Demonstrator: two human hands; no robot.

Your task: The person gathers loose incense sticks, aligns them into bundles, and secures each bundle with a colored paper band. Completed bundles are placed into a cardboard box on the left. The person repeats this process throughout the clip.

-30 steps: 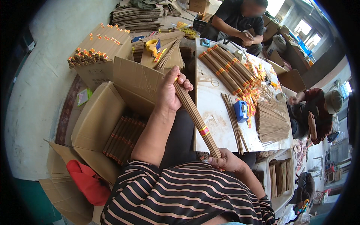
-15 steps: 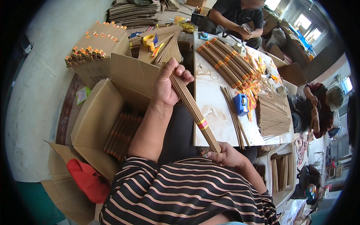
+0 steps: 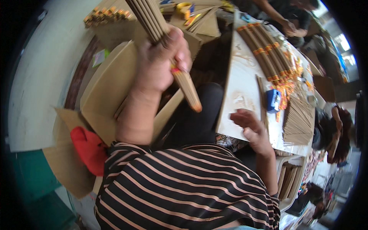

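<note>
My left hand (image 3: 163, 63) is closed around a bundle of brown incense sticks (image 3: 187, 88), raised and tilted over the open cardboard box (image 3: 104, 82). A red and yellow paper band shows just below my fingers. The bundle's upper end leaves the picture at the top. My right hand (image 3: 253, 132) holds nothing; its fingers are apart beside the near edge of the white table (image 3: 241, 86). A blue tape dispenser (image 3: 273, 100) stands on that table, close to a few loose sticks (image 3: 262, 96). Both hands are somewhat blurred.
Banded bundles (image 3: 264, 50) lie in a row on the table, near a fan of loose sticks (image 3: 297, 119). Another stack of bundles (image 3: 107, 17) sits at the far left. A red cloth (image 3: 90, 151) hangs by the box flap. Two people sit beyond the table.
My left hand has carried the bundle left and upward, over the box. My right hand has let go of its lower end and opened. The view has shifted left.
</note>
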